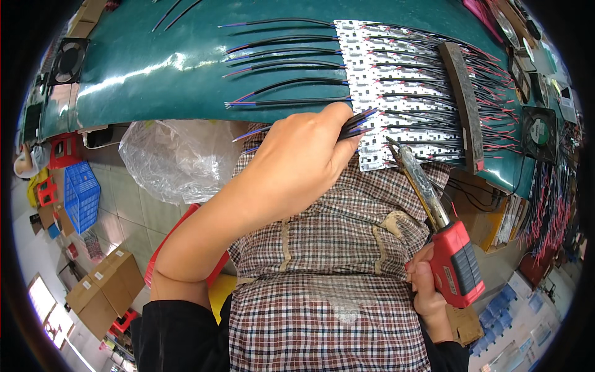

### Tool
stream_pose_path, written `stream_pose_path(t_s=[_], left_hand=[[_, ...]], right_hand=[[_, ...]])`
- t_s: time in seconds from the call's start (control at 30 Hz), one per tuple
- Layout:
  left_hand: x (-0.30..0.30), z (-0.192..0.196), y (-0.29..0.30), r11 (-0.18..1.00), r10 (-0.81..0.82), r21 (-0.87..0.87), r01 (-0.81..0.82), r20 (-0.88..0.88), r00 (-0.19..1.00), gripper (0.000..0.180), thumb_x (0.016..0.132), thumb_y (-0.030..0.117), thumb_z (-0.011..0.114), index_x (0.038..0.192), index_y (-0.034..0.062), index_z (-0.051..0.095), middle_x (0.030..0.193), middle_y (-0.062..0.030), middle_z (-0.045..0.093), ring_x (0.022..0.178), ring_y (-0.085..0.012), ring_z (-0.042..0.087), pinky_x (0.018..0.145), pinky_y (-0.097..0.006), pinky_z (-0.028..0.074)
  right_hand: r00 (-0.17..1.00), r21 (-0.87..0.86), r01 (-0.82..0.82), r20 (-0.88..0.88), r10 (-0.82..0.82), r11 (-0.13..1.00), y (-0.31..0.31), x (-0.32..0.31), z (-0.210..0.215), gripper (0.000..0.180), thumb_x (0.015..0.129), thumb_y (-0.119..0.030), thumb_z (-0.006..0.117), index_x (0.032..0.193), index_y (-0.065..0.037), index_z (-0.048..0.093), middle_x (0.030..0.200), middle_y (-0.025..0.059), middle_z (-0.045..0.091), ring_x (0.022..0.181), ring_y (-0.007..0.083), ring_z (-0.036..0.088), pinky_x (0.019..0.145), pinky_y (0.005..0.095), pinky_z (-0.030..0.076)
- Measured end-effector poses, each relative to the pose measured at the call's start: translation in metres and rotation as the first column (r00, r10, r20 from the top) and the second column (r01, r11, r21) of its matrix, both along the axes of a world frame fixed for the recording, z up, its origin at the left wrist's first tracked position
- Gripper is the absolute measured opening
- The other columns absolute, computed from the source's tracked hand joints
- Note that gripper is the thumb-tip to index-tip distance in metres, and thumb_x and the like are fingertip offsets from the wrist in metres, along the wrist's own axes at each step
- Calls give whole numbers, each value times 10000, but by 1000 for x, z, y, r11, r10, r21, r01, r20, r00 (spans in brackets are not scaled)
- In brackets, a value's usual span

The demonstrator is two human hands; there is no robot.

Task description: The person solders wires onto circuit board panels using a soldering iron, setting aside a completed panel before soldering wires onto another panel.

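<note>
My left hand (pixel 300 155) is closed around a few short black cables (pixel 354 129) with blue and red wire ends. Their tips lie at the left edge of a white circuit board panel (pixel 354 65) on the green tabletop. In my right hand (pixel 426 286) is a red and black soldering gun (pixel 455 263), its thin tip pointing up to the panel's lower part, close to the board; contact is unclear. More black cables (pixel 291 64) stretch left from the panel, and many others (pixel 406 96) run out to its right.
A dark heavy bar (pixel 460 102) lies across the right-hand cables. Clear plastic sheeting (pixel 173 161) hangs at the table's front edge (pixel 93 126). Small black fans stand at the left (pixel 67 61) and right (pixel 538 133). A blue crate (pixel 80 195) and cardboard boxes (pixel 105 288) sit at lower left.
</note>
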State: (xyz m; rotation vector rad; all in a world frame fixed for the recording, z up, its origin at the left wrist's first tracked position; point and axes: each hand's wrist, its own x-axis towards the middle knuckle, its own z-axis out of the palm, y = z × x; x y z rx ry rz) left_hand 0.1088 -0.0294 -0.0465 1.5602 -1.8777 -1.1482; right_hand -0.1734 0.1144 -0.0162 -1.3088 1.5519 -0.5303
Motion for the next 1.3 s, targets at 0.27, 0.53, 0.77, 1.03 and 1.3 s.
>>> stream_pose_path(t_s=[0.27,0.53,0.77,1.03,1.3], left_hand=[[10,19,-1,899,213,-427,-100,225,951,174,1018,138,615,1064,-30,617,818,-96,700,611,-141,626,550,-288,495],[11,33,9,966,158,-179,-185,-153,975,283,1054,274,599,982,5,651,720,31,567,568,-65,422,501,-229,334],[29,49,-17,795,303,-126,-594,-766,568,302,1086,241,504,981,-17,621,674,52,348,544,-43,308,489,-240,225],[48,5,-74,508,317,-551,-662,-594,739,332,1097,277,526,1147,-41,609,812,-27,577,732,-104,543,700,-268,469],[45,-13,-72,625,294,-414,-662,-661,690,326,1086,287,548,1168,-8,660,890,-35,657,812,-122,636,760,-270,508]], right_hand=[[1000,-46,-14,-7,13,999,2,2,-1,198,1006,-223,559,934,-44,520,807,55,574,594,75,479,534,210,385],[1000,-61,-10,0,10,998,4,1,-1,196,1005,-222,555,948,-45,495,821,65,574,584,76,462,538,211,398],[999,-63,16,48,-13,998,2,2,-7,170,1009,-202,552,988,-57,466,829,68,555,586,84,462,552,213,414],[980,-79,66,194,-49,995,2,4,-9,147,1022,-165,546,1012,-54,450,811,65,529,568,87,441,535,240,407],[979,-79,80,192,-63,994,-2,5,-5,156,1031,-174,532,986,-37,471,754,54,509,520,78,408,517,239,403]])
